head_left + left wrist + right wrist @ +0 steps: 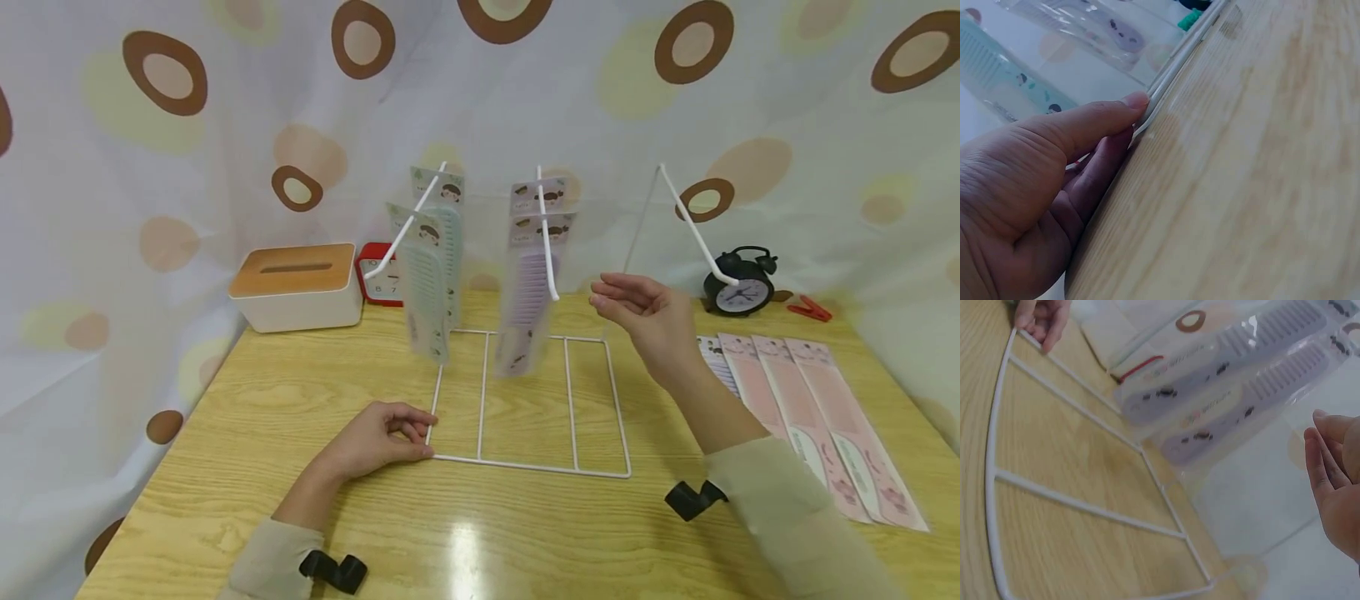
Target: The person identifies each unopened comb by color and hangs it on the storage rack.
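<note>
A white wire display rack (pixel 525 466) stands on the table with prongs at its top. Two green combs in clear packs (pixel 425 283) hang from its left prong, and two purple combs in clear packs (pixel 527 292) from the middle one. My left hand (pixel 378 437) pinches the front left corner of the rack's base, thumb above the wire (pixel 1159 94) and fingers below it. Raised between the middle prong and the right prong (pixel 693 221), my right hand (pixel 648 329) has its fingers loosely extended, thumb near the fingertips. In the right wrist view nothing shows between those fingers (pixel 1319 465).
On the table's right lie several pink packs (pixel 817 417) and a purple comb pack (pixel 716 360), partly hidden by my right arm. Behind them are a black alarm clock (pixel 738 287) and a red clip (pixel 810 309). A tissue box (pixel 300 304) and a red clock (pixel 381 283) stand back left.
</note>
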The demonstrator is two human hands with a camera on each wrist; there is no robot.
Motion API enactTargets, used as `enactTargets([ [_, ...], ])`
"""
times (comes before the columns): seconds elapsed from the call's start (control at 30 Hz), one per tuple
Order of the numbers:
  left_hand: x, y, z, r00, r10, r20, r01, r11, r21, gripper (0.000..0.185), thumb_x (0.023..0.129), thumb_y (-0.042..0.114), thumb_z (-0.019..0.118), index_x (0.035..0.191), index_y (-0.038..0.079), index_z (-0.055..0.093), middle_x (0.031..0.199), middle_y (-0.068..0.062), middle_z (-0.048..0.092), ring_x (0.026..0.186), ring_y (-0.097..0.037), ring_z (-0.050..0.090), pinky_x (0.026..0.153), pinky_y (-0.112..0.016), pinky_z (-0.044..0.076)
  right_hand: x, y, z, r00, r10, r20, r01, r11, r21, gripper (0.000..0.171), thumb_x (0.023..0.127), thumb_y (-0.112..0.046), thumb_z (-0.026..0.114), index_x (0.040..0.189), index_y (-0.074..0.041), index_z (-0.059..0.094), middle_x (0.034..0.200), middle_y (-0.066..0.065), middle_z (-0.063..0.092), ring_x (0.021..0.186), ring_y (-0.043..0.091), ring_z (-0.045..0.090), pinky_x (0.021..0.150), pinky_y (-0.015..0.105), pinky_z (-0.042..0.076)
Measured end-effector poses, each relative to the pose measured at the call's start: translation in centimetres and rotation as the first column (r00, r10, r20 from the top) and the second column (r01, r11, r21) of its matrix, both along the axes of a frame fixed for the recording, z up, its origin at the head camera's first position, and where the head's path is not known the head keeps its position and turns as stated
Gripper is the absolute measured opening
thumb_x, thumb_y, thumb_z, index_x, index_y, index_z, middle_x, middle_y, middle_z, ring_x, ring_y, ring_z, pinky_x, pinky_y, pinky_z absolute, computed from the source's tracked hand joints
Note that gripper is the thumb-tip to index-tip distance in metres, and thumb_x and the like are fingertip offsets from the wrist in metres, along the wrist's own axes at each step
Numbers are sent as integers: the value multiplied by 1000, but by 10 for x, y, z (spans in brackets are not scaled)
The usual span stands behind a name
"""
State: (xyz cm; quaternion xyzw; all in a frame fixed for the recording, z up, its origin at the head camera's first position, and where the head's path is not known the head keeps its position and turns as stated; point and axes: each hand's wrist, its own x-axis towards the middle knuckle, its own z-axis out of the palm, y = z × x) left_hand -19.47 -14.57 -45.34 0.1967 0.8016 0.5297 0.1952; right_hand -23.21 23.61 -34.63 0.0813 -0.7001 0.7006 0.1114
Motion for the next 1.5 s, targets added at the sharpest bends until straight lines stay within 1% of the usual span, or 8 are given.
enactTargets([
  [0.13,1,0,0,1000,6,2,-6,1000,3,42,83,18,83,120,3,69,92,-4,71,85,-15,66,78,-22,53,-1,27,-21,997,-24,71,12,987,163,43,90,-16,75,130,-3,63,105,-16,72,96,-2,70,84,15,54],
  [0.3,1,0,0,1000,3,11,-4,1000,14,43,83,17,82,121,3,69,94,-5,71,85,-14,66,78,-22,53,-2,64,-42,994,-36,98,9,966,260,45,91,-17,74,133,-5,62,108,-18,72,96,-5,69,83,13,54],
  [0.5,1,0,-1,1000,8,21,-8,1000,14,43,83,17,82,122,3,69,95,-6,71,85,-14,66,77,-22,53,-3,103,-55,987,-107,122,42,896,443,49,91,-28,74,134,-8,61,106,-29,68,96,-11,65,81,11,53],
  [0.77,1,0,-1,999,5,31,-5,1000,19,43,84,17,82,122,3,68,96,-7,71,86,-16,65,76,-23,54,-7,151,-63,979,-110,171,-9,819,574,58,93,-30,73,140,-2,54,112,-24,68,95,-16,61,79,6,49],
  [1.0,1,0,0,1000,4,20,-4,1000,18,43,83,17,82,122,3,69,95,-6,71,86,-16,66,77,-23,54,-11,178,-68,970,-136,204,-53,695,717,62,95,-35,69,146,-6,49,138,18,59,95,-19,53,77,4,46],
  [1.2,2,-1,0,1000,0,20,0,1000,15,43,84,17,82,122,2,68,95,-7,71,86,-15,66,78,-23,54,-14,187,-68,968,-129,217,-95,611,786,62,92,-34,74,143,-7,53,140,19,56,96,-3,55,74,12,47],
  [1.37,1,0,1,1000,3,16,-3,1000,12,43,84,16,82,122,3,69,95,-6,71,86,-15,66,79,-22,54,-19,194,-69,962,-128,241,-158,459,874,73,85,-42,79,143,-7,52,119,21,60,95,27,54,70,27,43],
  [1.5,1,-1,1,1000,3,6,-3,1000,11,42,84,15,81,122,2,69,94,-7,71,85,-14,66,79,-22,53,-24,193,-73,959,-113,259,-202,367,908,86,82,-54,77,146,-6,48,106,19,58,80,25,50,62,31,38],
])
